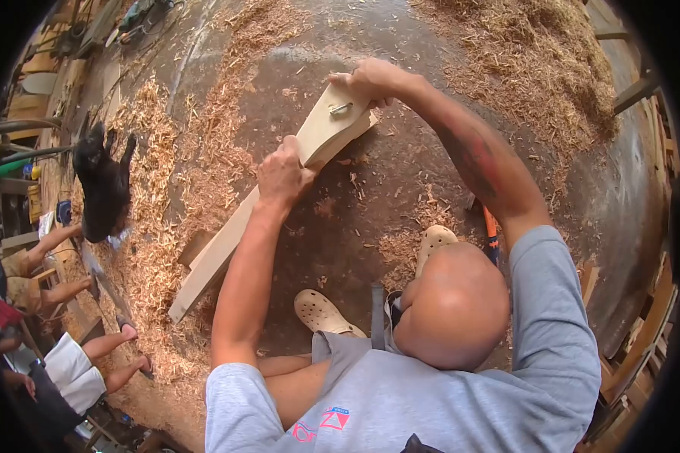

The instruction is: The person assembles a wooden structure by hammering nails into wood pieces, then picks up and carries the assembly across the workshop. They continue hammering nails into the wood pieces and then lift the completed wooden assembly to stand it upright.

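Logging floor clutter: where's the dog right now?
In the head view the black dog lies at the far left on the wood shavings, left of the long wooden plank and above the seated people.

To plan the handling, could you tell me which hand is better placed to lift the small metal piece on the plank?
Right. The right hand curls over the wide end of the wooden plank, beside the metal piece; the left hand grips it farther down.

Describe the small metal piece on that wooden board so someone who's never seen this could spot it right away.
Start at the long pale wooden board lying across the shaving-strewn floor. Follow it to its wider far end, gripped by the right hand. The small metal piece sits there by the fingers, the only shiny grey thing on the bare wood.
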### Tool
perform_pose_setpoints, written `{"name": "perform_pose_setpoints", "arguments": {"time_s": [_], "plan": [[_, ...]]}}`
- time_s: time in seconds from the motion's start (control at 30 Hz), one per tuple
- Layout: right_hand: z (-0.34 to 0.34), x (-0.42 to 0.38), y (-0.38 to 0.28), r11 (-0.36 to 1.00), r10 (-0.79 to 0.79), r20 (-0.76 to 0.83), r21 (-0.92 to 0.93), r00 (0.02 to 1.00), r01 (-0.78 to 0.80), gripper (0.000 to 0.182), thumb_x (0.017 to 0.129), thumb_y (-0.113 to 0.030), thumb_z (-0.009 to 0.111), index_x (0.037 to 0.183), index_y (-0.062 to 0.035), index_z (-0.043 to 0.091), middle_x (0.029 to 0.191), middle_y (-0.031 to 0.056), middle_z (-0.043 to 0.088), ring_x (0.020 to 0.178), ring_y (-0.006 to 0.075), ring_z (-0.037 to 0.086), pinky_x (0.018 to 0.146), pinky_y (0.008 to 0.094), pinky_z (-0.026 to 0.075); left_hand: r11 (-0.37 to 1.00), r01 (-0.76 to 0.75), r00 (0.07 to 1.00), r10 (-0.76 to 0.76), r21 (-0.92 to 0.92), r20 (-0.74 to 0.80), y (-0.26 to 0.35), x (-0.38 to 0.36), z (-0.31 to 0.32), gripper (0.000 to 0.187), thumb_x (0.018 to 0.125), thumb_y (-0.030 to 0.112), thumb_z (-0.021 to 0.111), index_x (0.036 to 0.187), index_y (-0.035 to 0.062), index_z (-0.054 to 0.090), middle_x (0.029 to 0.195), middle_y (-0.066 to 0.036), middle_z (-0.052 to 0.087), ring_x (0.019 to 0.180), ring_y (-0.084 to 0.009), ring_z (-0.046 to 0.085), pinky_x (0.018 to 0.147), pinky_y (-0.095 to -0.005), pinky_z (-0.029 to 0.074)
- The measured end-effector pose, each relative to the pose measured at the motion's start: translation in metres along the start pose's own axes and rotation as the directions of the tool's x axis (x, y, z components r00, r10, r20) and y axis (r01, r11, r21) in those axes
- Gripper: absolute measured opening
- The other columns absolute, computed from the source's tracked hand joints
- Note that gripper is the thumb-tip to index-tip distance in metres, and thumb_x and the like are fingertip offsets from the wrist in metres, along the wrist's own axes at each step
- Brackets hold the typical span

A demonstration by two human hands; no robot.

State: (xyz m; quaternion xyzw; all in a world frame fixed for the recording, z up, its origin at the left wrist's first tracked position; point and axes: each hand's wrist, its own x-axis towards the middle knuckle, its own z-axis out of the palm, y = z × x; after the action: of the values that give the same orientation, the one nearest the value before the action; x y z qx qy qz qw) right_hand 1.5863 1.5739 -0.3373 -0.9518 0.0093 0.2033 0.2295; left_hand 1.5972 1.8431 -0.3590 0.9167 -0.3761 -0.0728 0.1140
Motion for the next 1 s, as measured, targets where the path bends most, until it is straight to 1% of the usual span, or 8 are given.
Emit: {"name": "perform_pose_setpoints", "arguments": {"time_s": [0.1, 0.2, 0.33, 0.47, 0.63, 0.77, 0.83, 1.0], "plan": [[0.003, -0.008, -0.005, 0.985, -0.103, -0.079, -0.148, 0.992, 0.090, 0.044, 0.104, -0.033, 0.036, 0.139, -0.0113, 0.051, 0.058, 0.0111, 0.061, 0.045, 0.0230, 0.062, 0.040, 0.0343, 0.052, 0.983, -0.012, 0.998, -0.001, -0.186, -0.065, 0.001, -0.009, 0.003, 0.054, 0.076, 0.041, 0.077, 0.108, 0.0053, 0.052, 0.093, -0.022, 0.069, 0.085, -0.0430, 0.067, 0.071, -0.0513, 0.053], [0.009, -0.017, -0.003, 0.936, 0.274, 0.055, 0.214, 0.960, -0.280, 0.043, 0.103, -0.035, 0.037, 0.134, -0.0103, 0.056, 0.070, 0.0158, 0.066, 0.062, 0.0268, 0.069, 0.057, 0.0390, 0.056, 0.983, 0.047, 0.998, -0.041, -0.178, 0.039, 0.005, -0.004, -0.007, 0.056, 0.077, 0.041, 0.075, 0.115, 0.0085, 0.050, 0.096, -0.021, 0.069, 0.086, -0.0435, 0.067, 0.073, -0.0531, 0.053], [0.073, -0.103, 0.038, 0.866, 0.375, -0.479, 0.486, 0.794, -0.117, 0.048, 0.101, -0.042, 0.041, 0.121, -0.0028, 0.061, 0.107, 0.0259, 0.065, 0.101, 0.0341, 0.064, 0.089, 0.0438, 0.048, 0.976, 0.033, 0.998, -0.022, -0.214, 0.054, -0.001, 0.003, -0.011, 0.053, 0.078, 0.038, 0.074, 0.114, 0.0087, 0.049, 0.093, -0.022, 0.069, 0.086, -0.0442, 0.066, 0.074, -0.0542, 0.053], [0.191, -0.229, 0.097, 0.809, 0.487, -0.707, 0.145, 0.513, -0.569, 0.063, 0.090, -0.041, 0.065, 0.128, 0.0066, 0.050, 0.118, 0.0281, 0.057, 0.112, 0.0438, 0.051, 0.101, 0.0494, 0.036, 0.974, 0.029, 0.995, -0.006, -0.225, 0.103, -0.011, 0.010, -0.009, 0.046, 0.079, 0.035, 0.072, 0.108, 0.0078, 0.049, 0.089, -0.024, 0.069, 0.086, -0.0450, 0.067, 0.075, -0.0536, 0.053], [0.298, -0.319, 0.113, 0.562, 0.825, -0.331, 0.392, 0.458, -0.728, 0.054, 0.087, -0.043, 0.068, 0.112, 0.0026, 0.055, 0.102, 0.0263, 0.060, 0.098, 0.0439, 0.056, 0.086, 0.0484, 0.044, 0.970, 0.019, 0.993, 0.011, -0.243, 0.120, -0.012, 0.012, -0.005, 0.043, 0.079, 0.032, 0.070, 0.107, 0.0068, 0.049, 0.086, -0.025, 0.068, 0.085, -0.0458, 0.067, 0.076, -0.0534, 0.053], [0.322, -0.299, 0.127, 0.659, 0.744, -0.531, 0.482, 0.406, -0.577, 0.047, 0.088, -0.043, 0.067, 0.103, 0.0006, 0.057, 0.086, 0.0251, 0.060, 0.086, 0.0472, 0.057, 0.077, 0.0499, 0.045, 0.969, 0.055, 0.990, -0.021, -0.240, 0.142, -0.010, 0.007, -0.008, 0.043, 0.080, 0.029, 0.069, 0.108, 0.0056, 0.048, 0.096, -0.025, 0.068, 0.089, -0.0461, 0.066, 0.079, -0.0533, 0.053], [0.273, -0.271, 0.091, 0.537, 0.843, -0.414, 0.594, 0.344, -0.599, 0.039, 0.096, -0.040, 0.059, 0.098, -0.0018, 0.057, 0.070, 0.0150, 0.059, 0.066, 0.0341, 0.060, 0.061, 0.0431, 0.046, 0.966, 0.061, 0.991, -0.028, -0.250, 0.132, -0.009, 0.006, -0.008, 0.043, 0.080, 0.028, 0.069, 0.109, 0.0052, 0.047, 0.100, -0.025, 0.067, 0.091, -0.0462, 0.065, 0.080, -0.0533, 0.053], [0.112, -0.221, -0.001, 0.602, 0.444, -0.354, 0.798, 0.823, 0.018, 0.033, 0.105, -0.033, 0.042, 0.095, -0.0047, 0.057, 0.062, -0.0036, 0.049, 0.049, 0.0016, 0.044, 0.042, 0.0211, 0.033, 0.967, 0.056, 0.990, -0.021, -0.249, 0.141, -0.008, 0.008, -0.011, 0.043, 0.078, 0.024, 0.068, 0.110, 0.0050, 0.047, 0.103, -0.024, 0.067, 0.094, -0.0463, 0.065, 0.082, -0.0534, 0.052]]}}
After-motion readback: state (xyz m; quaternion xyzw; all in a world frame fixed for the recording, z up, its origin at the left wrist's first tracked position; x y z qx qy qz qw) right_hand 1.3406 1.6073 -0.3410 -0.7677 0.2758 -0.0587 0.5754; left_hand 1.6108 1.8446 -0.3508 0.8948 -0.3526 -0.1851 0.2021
